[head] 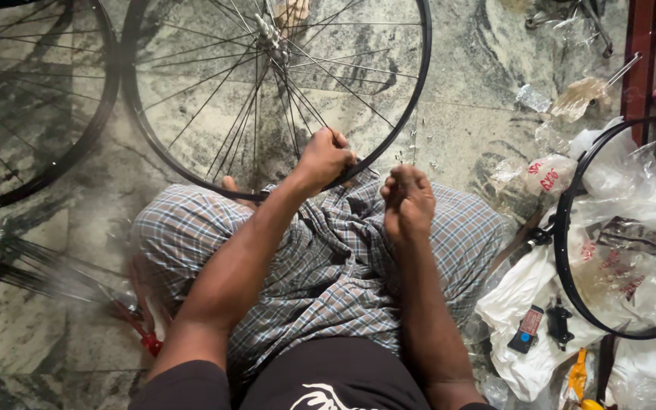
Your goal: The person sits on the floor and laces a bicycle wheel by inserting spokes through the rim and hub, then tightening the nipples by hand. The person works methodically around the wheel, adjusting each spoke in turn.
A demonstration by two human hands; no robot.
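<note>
Squarely at the middle of the view, a spoked bicycle wheel (267, 83) with a black rim, standing on a marbled stone floor (465, 129) and leaning its lower edge against the lap of a seated person. At the rim's six o'clock, left hand (324, 159) clamped shut over the rim where several spokes meet it, fingers curled round, thumb on top. Just to the three o'clock of that, right hand (408, 199) raised clear of the rim, fingertips pinched narrowly together; whether anything small sits between them, impossible to tell. Below both hands, toward six o'clock, a checked cloth (328, 266) in blue and grey spread across the knees, and under it a black shirt (320, 380) with a white mark. At the wheel's hub (271, 34), near twelve o'clock, a cluster of silver spoke heads. Out at nine o'clock, a second spoked wheel (32, 106) lying partly out of frame, its rim just beside the first. Lower at eight o'clock, a blurred bundle of loose spokes (32, 273) and a red-handled tool (142, 330) on the floor. Over at three o'clock, a bare black rim (571, 250) resting on crumpled clear and white plastic bags (533, 304), with a small dark packet (527, 328) lying at four o'clock. Far at two o'clock, scraps of clear wrapping (571, 95) scattered near a dark wooden frame (639, 68).
</note>
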